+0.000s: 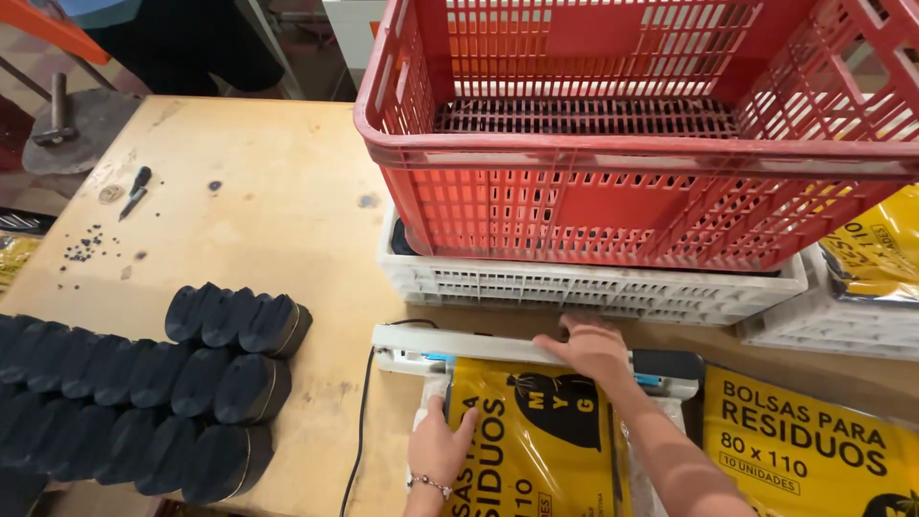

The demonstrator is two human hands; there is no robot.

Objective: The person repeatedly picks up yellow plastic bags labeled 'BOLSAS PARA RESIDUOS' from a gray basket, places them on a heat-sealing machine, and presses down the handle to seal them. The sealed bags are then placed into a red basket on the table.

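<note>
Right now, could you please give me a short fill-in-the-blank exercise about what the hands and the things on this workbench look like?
1. The right hand presses down on the bar of the white ____.
2. The left hand lies flat on a ____ plastic packet.
3. The red crate is stacked on a ____ crate.
4. The rolls on the wooden table are ____ in colour.

Missing words: heat sealer; yellow; white; black
</note>
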